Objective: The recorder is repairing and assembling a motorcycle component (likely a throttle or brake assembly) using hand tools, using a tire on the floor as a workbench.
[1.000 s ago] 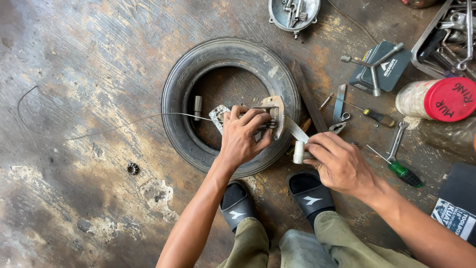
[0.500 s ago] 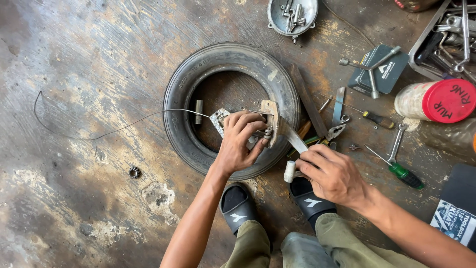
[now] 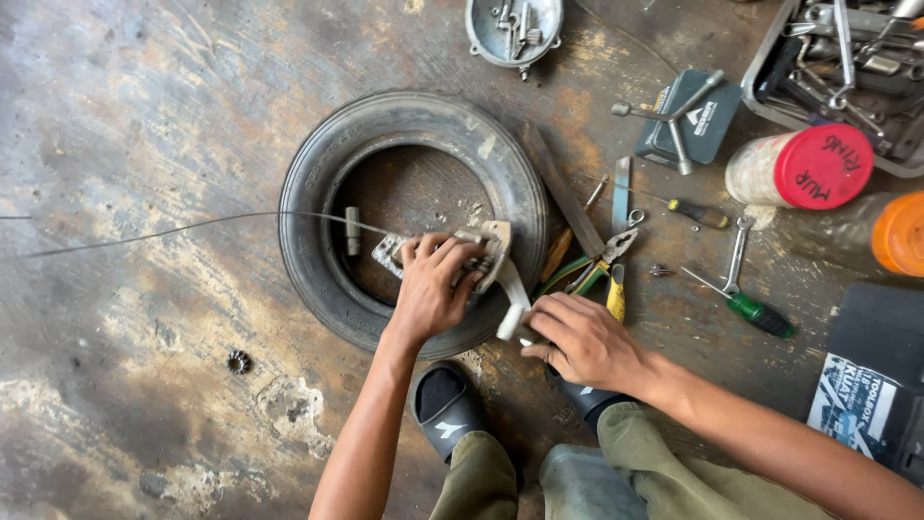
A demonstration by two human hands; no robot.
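From here I can't make out much of the metal part (image 3: 481, 252) under my left hand (image 3: 433, 289): the palm and fingers cover its middle, and only a pale bracket end and a toothed grey edge poke out on either side. Its handle end is hidden inside my right hand (image 3: 577, 339), so I can't tell what kind of tool it is. The part rests on the lower inner rim of the tyre (image 3: 327, 193), straight under my left fingers, which are curled and pressed down on it. A thin cable (image 3: 192, 225) runs off leftward from it across the floor. My right fingers are closed round the tool's pale handle (image 3: 512, 318), just beside the tyre's outer edge.
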